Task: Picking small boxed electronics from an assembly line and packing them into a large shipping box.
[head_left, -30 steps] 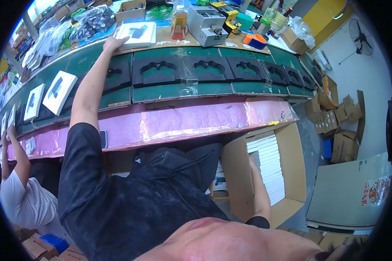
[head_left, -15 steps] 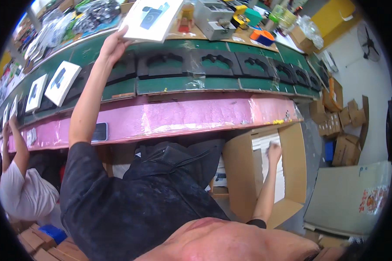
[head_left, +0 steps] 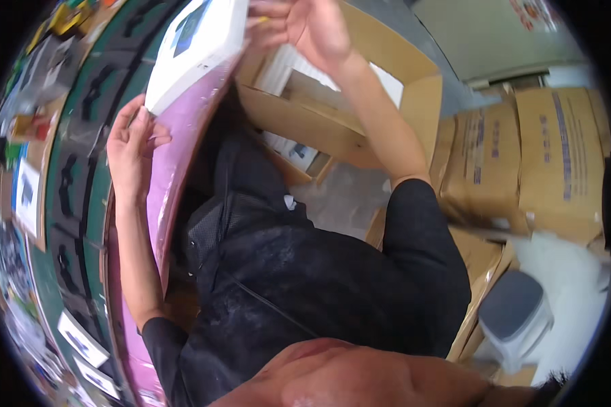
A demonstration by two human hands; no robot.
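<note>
A flat white box [head_left: 214,51] with a dark device printed on its top is raised over the pink bench edge. My left hand [head_left: 132,139] pinches its lower corner between thumb and finger, the other fingers loosely bent. At the box's right side my right hand [head_left: 312,34] is spread with its palm showing, fingers stretched toward the edge; blur hides whether they touch it. Below my right forearm stands an open cardboard carton [head_left: 305,108], with upright white boxes [head_left: 285,71] packed inside.
Black foam trays [head_left: 64,186] line the green conveyor [head_left: 102,142] at left, beside the pink ledge [head_left: 183,125]. Two white boxes [head_left: 81,339] lie farther down it. Large brown cartons [head_left: 482,163] and a grey-topped stool [head_left: 512,305] stand at right.
The view has swung right toward the carton. The white box in my left hand came down and closer to it. My right hand left the carton's inside and rose beside the white box.
</note>
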